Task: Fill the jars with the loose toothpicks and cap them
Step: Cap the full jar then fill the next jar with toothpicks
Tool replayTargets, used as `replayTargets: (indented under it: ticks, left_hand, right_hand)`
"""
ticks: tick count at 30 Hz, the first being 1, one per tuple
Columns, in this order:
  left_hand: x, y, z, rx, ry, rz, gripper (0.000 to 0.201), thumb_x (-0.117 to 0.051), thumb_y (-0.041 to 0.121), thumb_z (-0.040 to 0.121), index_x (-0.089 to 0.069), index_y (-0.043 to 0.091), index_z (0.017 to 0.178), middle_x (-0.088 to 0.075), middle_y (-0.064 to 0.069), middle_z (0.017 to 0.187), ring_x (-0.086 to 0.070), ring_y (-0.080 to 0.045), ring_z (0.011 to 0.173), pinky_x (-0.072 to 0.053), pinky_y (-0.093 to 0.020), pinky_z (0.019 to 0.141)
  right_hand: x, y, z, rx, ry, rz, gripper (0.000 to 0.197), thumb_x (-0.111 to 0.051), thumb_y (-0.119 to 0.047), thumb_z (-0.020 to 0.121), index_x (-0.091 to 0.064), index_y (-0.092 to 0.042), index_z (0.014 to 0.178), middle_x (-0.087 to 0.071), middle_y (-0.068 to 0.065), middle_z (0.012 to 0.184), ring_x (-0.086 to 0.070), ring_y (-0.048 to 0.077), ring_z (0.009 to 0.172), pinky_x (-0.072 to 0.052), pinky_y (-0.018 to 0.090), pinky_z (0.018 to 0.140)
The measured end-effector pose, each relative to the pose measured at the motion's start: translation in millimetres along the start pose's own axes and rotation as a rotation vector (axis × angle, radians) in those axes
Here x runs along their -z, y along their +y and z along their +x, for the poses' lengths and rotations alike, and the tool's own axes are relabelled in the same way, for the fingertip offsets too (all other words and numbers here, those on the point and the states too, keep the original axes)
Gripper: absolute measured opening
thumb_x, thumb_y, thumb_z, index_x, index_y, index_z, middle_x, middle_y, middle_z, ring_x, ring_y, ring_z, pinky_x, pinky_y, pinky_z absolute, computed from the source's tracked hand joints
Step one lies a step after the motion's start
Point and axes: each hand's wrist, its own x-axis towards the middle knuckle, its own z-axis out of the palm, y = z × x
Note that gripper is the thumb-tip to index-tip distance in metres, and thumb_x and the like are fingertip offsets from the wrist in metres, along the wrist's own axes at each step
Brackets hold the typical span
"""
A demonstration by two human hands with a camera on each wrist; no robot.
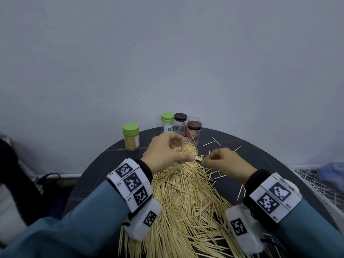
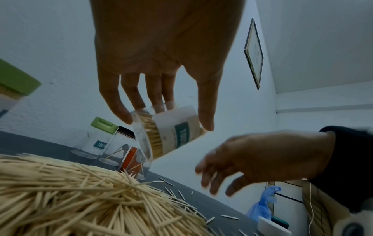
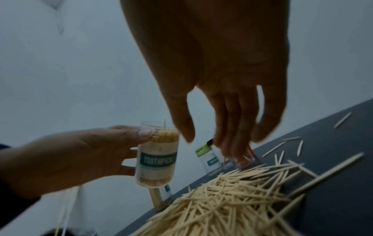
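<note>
Toothpicks [image 1: 184, 198] look light, stiff and scatter-prone, best pinched mid-length in small bundles; left hand [image 1: 163, 155] grips the open jar [image 3: 156, 157], right hand's [image 1: 226, 161] fingers hang loose, apparently empty

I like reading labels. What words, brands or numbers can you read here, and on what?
"TOOTHPICK": teal band on the open jar gripped by the left hand.
"TOOT...", cut off: green-lidded jar by the wall.
Wristband markers: patterns; tiny digits unreadable.
Small print under "TOOTHPICK": blurred.

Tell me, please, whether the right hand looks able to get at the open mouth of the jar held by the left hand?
Probably yes. The left hand holds the uncapped jar with its mouth facing the right hand, which sits close beside it over the toothpick pile; nothing stands between them.
</note>
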Motion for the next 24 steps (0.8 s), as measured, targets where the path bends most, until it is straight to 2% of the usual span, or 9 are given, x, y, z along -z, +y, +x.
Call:
replayTargets:
  ticks: [2, 5, 7, 10, 15, 18, 22, 24]
  left_hand:
    - [2.0, 0.1, 0.8, 0.007, 0.004, -0.007, 0.054, -0.084, 0.037, 0.063, -0.063, 0.021, 0.110, -0.063, 0.010, 0.106, -0.055, -0.005, 0.100, -0.039, -0.012, 0.074]
    - [4.7, 0.9, 0.7, 0.003, 0.006, -0.004, 0.056, -0.084, 0.036, 0.065, -0.062, 0.019, 0.114, -0.060, 0.011, 0.106, -0.053, -0.005, 0.099, -0.038, -0.009, 0.072]
    - [6.0, 1.2, 0.7, 0.003, 0.009, -0.002, 0.057, -0.083, 0.036, 0.066, -0.062, 0.019, 0.116, -0.059, 0.011, 0.107, -0.052, -0.006, 0.098, -0.039, -0.014, 0.075]
    - [7.3, 1.2, 1.1, 0.007, 0.008, -0.003, 0.058, -0.083, 0.036, 0.066, -0.061, 0.019, 0.117, -0.059, 0.010, 0.108, -0.052, -0.006, 0.097, -0.039, -0.014, 0.074]
    - [8.7, 1.5, 1.5, 0.006, 0.009, -0.010, 0.059, -0.083, 0.036, 0.066, -0.061, 0.018, 0.119, -0.061, 0.007, 0.112, -0.053, -0.006, 0.099, -0.039, -0.019, 0.081]
    - [9.6, 2.3, 1.7, 0.011, 0.007, -0.015, 0.061, -0.083, 0.036, 0.066, -0.060, 0.019, 0.120, -0.059, 0.009, 0.109, -0.052, -0.005, 0.099, -0.038, -0.018, 0.083]
    - [10.3, 3.4, 1.5, 0.010, 0.008, -0.020, 0.059, -0.083, 0.035, 0.066, -0.061, 0.018, 0.119, -0.059, 0.009, 0.108, -0.052, -0.006, 0.099, -0.038, -0.019, 0.083]
    - [10.9, 3.9, 1.6, 0.011, 0.010, -0.024, 0.058, -0.084, 0.036, 0.066, -0.061, 0.019, 0.117, -0.059, 0.009, 0.108, -0.053, -0.006, 0.099, -0.039, -0.019, 0.083]
  right_hand:
    - [-4.9, -0.2, 1.8, -0.110, -0.156, -0.254, 0.047, -0.063, -0.048, 0.082, -0.063, -0.010, 0.110, -0.065, 0.004, 0.104, -0.059, 0.014, 0.094, -0.047, 0.025, 0.079]
    - [-18.5, -6.8, 1.7, -0.157, -0.265, -0.393, 0.063, -0.063, -0.054, 0.079, -0.056, -0.007, 0.120, -0.060, 0.007, 0.119, -0.056, 0.018, 0.105, -0.043, 0.025, 0.080]
    - [-25.4, -15.7, -0.6, -0.150, -0.275, -0.418, 0.062, -0.064, -0.053, 0.079, -0.055, -0.006, 0.119, -0.059, 0.006, 0.118, -0.055, 0.018, 0.107, -0.042, 0.025, 0.078]
    - [-32.0, -29.5, -2.2, -0.153, -0.280, -0.465, 0.059, -0.064, -0.050, 0.081, -0.051, -0.007, 0.119, -0.058, 0.005, 0.119, -0.054, 0.018, 0.106, -0.042, 0.025, 0.079]
    - [-43.2, -42.5, 0.9, -0.156, -0.237, -0.685, 0.052, -0.063, -0.051, 0.080, -0.053, -0.012, 0.113, -0.054, 0.008, 0.122, -0.049, 0.024, 0.115, -0.043, 0.035, 0.094]
    - [-43.3, -45.9, 1.1, -0.132, -0.310, -0.640, 0.042, -0.061, -0.038, 0.087, -0.053, -0.008, 0.115, -0.058, 0.006, 0.120, -0.056, 0.020, 0.109, -0.046, 0.028, 0.083]
    - [-41.4, -49.5, 0.8, -0.114, -0.341, -0.636, 0.041, -0.055, -0.030, 0.092, -0.050, -0.005, 0.124, -0.055, 0.008, 0.126, -0.054, 0.020, 0.114, -0.045, 0.026, 0.085]
    - [-40.3, -49.4, 1.3, -0.111, -0.367, -0.619, 0.040, -0.051, -0.028, 0.094, -0.047, -0.004, 0.126, -0.053, 0.009, 0.128, -0.055, 0.020, 0.111, -0.047, 0.024, 0.077]
